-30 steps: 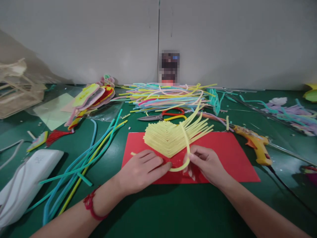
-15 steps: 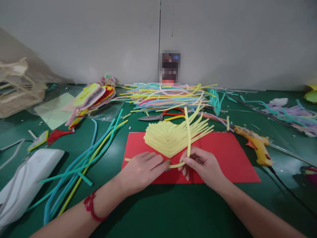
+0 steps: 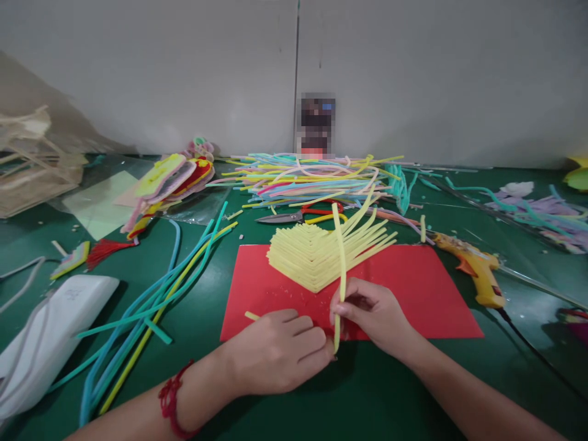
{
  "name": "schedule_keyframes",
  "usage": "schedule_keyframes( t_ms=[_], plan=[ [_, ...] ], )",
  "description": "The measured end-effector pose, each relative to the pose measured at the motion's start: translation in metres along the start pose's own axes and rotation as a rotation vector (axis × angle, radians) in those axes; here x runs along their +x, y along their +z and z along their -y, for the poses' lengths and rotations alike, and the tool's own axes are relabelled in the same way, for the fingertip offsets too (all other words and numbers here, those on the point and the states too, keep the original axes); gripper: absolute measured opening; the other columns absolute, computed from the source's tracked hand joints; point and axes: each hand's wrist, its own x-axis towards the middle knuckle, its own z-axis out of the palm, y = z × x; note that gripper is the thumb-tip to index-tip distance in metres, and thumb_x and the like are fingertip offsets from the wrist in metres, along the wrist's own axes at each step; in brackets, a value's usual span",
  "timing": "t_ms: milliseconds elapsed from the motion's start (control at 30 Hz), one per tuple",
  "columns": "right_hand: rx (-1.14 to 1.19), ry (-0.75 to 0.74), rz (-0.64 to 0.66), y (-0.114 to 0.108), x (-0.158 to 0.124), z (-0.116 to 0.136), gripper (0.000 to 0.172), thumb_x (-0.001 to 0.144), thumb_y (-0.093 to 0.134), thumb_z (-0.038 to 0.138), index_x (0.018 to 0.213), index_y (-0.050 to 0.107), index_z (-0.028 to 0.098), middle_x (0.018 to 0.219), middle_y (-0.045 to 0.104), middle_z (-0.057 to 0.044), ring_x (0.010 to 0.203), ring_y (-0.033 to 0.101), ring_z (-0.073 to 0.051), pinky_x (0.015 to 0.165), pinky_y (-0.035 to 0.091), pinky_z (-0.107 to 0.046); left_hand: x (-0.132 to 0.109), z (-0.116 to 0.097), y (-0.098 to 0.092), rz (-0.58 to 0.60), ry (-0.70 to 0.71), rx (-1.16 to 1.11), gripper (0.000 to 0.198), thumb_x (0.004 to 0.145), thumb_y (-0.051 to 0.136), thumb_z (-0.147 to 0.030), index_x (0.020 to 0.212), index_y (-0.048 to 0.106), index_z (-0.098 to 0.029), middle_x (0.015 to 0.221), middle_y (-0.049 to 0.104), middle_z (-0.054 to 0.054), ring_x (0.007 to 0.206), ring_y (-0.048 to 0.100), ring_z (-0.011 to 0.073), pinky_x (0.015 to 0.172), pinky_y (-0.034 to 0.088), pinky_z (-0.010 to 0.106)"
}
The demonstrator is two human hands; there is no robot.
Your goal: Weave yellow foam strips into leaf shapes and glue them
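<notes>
The yellow strip (image 3: 342, 263), bent up over the red sheet (image 3: 427, 294), looked light, soft and easily creased, best held near its bend, where the left hand (image 3: 282, 352) gripped and the right hand (image 3: 374, 312) pinched it.

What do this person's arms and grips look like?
The left arm wears a red knotted bracelet at the wrist; the right arm has nothing visible on it. No sleeves show; left grip and right grip are without gloves.
</notes>
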Motion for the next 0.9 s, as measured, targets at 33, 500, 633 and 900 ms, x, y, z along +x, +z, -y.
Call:
schedule_keyframes(
  t_ms=[33, 500, 633, 900],
  plan=[
    [-0.012, 0.007, 0.006, 0.001, 0.000, 0.001, 0.026, 0.073, 0.072, 0.040, 0.065, 0.060, 0.018, 0.056, 0.062, 0.001, 0.048, 0.060, -0.011, 0.046, 0.053, -0.020, 0.001, -0.001, 0.000, -0.004, 0.007, -0.010, 0.012, 0.091, 0.051, -0.016, 0.083, 0.059, -0.014, 0.066, 0.053, -0.001, 0.059, 0.046, 0.0130, 0.049, 0.035, 0.029],
    [0.343, 0.147, 0.177, -0.001, 0.002, 0.005, 0.028, 0.066, 0.079, 0.036, 0.070, 0.060, 0.016, 0.063, 0.064, 0.001, 0.047, 0.057, -0.008, 0.039, 0.049, -0.018, 0.002, -0.007, -0.002, -0.042, 0.040, -0.047, 0.012, 0.090, 0.051, -0.015, 0.084, 0.061, -0.013, 0.062, 0.051, -0.002, 0.055, 0.044, 0.0123, 0.046, 0.035, 0.028],
    [0.368, 0.172, 0.374, -0.007, 0.003, 0.009, 0.022, 0.063, 0.081, 0.030, 0.066, 0.065, 0.015, 0.064, 0.064, 0.001, 0.049, 0.054, -0.005, 0.042, 0.046, -0.014, 0.005, -0.014, -0.001, -0.044, 0.073, -0.086, 0.013, 0.089, 0.055, -0.018, 0.077, 0.059, -0.016, 0.059, 0.049, -0.003, 0.052, 0.043, 0.0123, 0.044, 0.035, 0.028],
    [0.485, 0.297, 0.620, -0.019, -0.001, 0.013, 0.014, 0.067, 0.078, 0.021, 0.078, 0.071, 0.017, 0.069, 0.065, 0.001, 0.051, 0.058, -0.006, 0.043, 0.047, -0.013, 0.006, -0.014, -0.001, -0.066, 0.079, -0.133, 0.013, 0.089, 0.053, -0.016, 0.079, 0.062, -0.015, 0.060, 0.053, -0.002, 0.051, 0.044, 0.0127, 0.043, 0.035, 0.029]
  ],
)
